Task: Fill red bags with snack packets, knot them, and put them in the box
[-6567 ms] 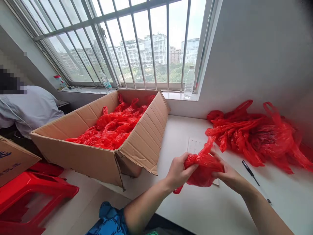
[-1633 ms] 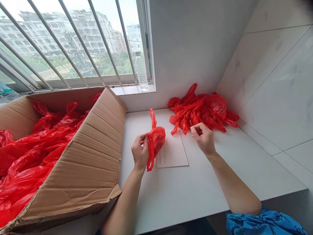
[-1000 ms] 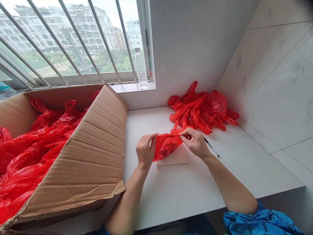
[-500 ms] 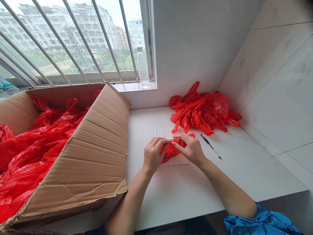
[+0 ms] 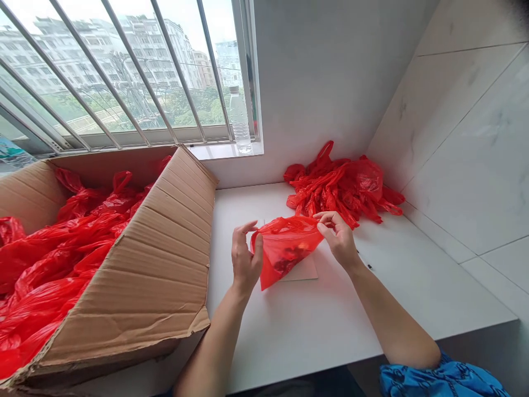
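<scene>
A small red plastic bag point(image 5: 285, 248) with something dark inside hangs between my two hands just above the white table point(image 5: 314, 325). My left hand point(image 5: 244, 258) pinches the bag's left rim with thumb and fingers. On the other side, my right hand point(image 5: 339, 238) pinches the right rim, so the bag's mouth is stretched wide. A white sheet of paper point(image 5: 305, 270) lies on the table under the bag.
A large open cardboard box point(image 5: 136, 275) filled with tied red bags stands at the left. A heap of red bags point(image 5: 341, 187) lies at the back by the tiled wall. A water bottle point(image 5: 239, 118) stands on the window sill. A pen's tip shows behind my right wrist.
Both hands lifted the bag off the paper and pulled apart, and its mouth has opened wide. Half a second ago the hands were close together over the bunched bag.
</scene>
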The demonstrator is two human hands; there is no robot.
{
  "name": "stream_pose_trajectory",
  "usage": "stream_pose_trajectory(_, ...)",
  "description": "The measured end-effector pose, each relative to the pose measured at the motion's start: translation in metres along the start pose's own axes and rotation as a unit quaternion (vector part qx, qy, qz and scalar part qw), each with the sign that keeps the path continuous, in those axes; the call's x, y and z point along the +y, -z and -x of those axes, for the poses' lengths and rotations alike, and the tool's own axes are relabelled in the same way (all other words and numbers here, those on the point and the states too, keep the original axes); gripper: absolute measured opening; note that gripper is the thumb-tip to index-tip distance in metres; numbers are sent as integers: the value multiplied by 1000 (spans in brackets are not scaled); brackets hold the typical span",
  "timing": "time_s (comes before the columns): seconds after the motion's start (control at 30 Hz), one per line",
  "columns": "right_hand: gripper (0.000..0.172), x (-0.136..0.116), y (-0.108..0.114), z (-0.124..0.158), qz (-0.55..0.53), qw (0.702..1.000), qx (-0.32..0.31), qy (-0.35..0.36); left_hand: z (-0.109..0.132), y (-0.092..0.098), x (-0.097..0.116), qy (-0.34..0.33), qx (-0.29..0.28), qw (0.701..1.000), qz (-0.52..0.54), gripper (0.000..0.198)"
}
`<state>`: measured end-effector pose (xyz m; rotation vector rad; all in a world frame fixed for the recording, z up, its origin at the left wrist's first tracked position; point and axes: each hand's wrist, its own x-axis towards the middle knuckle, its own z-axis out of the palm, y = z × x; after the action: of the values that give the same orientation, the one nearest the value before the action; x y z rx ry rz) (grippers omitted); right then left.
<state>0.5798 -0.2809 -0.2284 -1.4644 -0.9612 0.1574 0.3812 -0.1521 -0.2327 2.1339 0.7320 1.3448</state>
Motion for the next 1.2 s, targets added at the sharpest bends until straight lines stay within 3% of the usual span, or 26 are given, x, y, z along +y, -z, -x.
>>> stream_pose_trajectory(0.1,32,-8,-7,8,25,998,-50,-3,5,-4,11,-61,-89,994,-34,52)
stream_pose_trajectory(0.17,29,-10,-10,11,28,997,-76,-20,7,-5,17,-56,-104,991,-60,39)
stream_pose_trajectory(0.23,18,-8,-8,9,-28,997,-50,-44,7,-5,21,-13,-78,997,-24,16)
stream_pose_trajectory(0.3,17,-1,-2,3,-122,989,21,-79,4,-2,23,65,-28,995,77,22)
stream_pose_trajectory(0.37,20,5,7,-5,-201,970,67,-119,0,2,25,140,43,970,195,23)
stream_pose_trajectory(0.43,25,7,20,-11,-243,957,71,-139,-3,8,29,167,92,940,283,15)
stream_pose_trajectory(0.5,42,1,36,-15,-261,957,64,-112,-4,17,35,152,100,927,328,9)
stream_pose_trajectory(0.57,62,-13,53,-14,-260,963,59,-39,-2,28,42,127,65,931,335,10)
stream_pose_trajectory(0.63,71,-35,69,-9,-238,969,48,43,0,38,51,102,12,937,334,17)
stream_pose_trajectory(0.73,55,-73,77,8,-191,968,27,161,2,49,65,69,-78,931,351,19)
stream_pose_trajectory(0.8,37,-92,67,22,-131,963,-66,228,3,52,73,54,-136,920,363,19)
stream_pose_trajectory(0.9,15,-98,37,35,70,936,-280,204,7,56,80,40,-213,909,357,17)
stream_pose_trajectory(0.97,21,-88,18,36,240,894,-354,137,9,60,82,32,-255,910,325,17)
stream_pose_trajectory(1.07,13,-66,6,30,411,827,-368,113,9,65,84,17,-323,917,231,21)
stream_pose_trajectory(1.2,59,-60,4,24,427,818,-342,176,5,60,92,-61,-377,924,7,22)
